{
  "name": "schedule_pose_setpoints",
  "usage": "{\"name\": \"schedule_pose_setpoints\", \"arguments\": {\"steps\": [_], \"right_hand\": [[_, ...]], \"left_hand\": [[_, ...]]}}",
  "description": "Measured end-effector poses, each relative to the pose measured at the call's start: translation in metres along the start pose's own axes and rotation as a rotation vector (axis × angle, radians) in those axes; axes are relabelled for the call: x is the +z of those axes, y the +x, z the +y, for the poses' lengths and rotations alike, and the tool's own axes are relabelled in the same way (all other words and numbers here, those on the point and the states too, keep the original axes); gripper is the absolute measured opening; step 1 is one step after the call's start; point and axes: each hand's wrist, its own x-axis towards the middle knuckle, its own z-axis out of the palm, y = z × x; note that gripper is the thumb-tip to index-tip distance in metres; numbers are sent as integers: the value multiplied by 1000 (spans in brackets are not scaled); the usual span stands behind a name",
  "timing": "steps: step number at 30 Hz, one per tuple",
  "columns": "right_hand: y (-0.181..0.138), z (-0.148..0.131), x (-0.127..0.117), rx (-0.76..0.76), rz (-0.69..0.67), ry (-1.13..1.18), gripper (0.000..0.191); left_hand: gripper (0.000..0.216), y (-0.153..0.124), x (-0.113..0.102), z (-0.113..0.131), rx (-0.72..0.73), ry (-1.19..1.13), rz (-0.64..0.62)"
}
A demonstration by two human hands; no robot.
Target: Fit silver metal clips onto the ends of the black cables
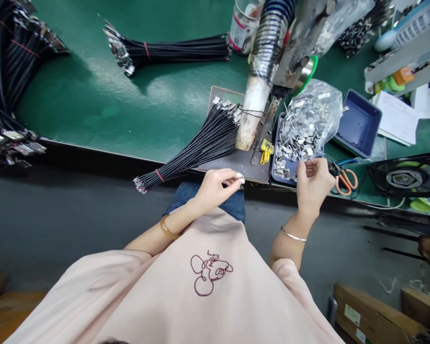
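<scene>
My left hand (217, 188) is closed in a pinch at the front edge of the bench. Something small and whitish shows at its fingertips, too small to name. My right hand (312, 184) has its fingers curled together over the front of a blue tray (290, 180); what they hold, if anything, is hidden. Small metal connector shells (297, 145) lie in that tray, partly inside a clear plastic bag (320, 105). Left of the tray, a bundle of black cables (197, 141) with metal plug ends rests on a grey board (252, 171), its tied end overhanging the edge.
A taped hose (252, 105) hangs over the board, beside a solder reel (306, 76) and yellow clips (266, 152). Orange-handled pliers (345, 181), a second blue tray (360, 119) and a fan (403, 179) are at right. More cable bundles (181, 50) lie behind and far left.
</scene>
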Motion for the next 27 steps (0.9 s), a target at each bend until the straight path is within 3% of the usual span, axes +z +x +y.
{"name": "schedule_pose_setpoints", "arguments": {"steps": [2, 4, 7, 10, 15, 20, 24, 27], "right_hand": [[14, 9, 11, -10, -39, -99, 11], [25, 11, 19, -31, -92, -152, 11], [30, 8, 23, -48, -175, -163, 12], [26, 7, 19, -57, -241, -116, 12], [16, 10, 14, -90, -212, -102, 10], [9, 3, 13, -116, -93, -55, 13], [-13, -24, 8, -66, 106, 259, 15], [-38, -52, 6, -20, 7, 522, 18]], "left_hand": [[20, 11, -5, -3, 122, 201, 178], [19, 25, -10, -6, 205, 455, 249], [20, 41, -13, -11, 200, 698, 128], [26, 43, -11, -15, 245, 772, 62], [27, 26, -5, -15, 438, 687, 112], [20, 15, -3, -7, 505, 531, 218], [16, 11, 1, 1, 506, 417, 126], [16, 8, 5, 9, 389, 232, 96]]}}
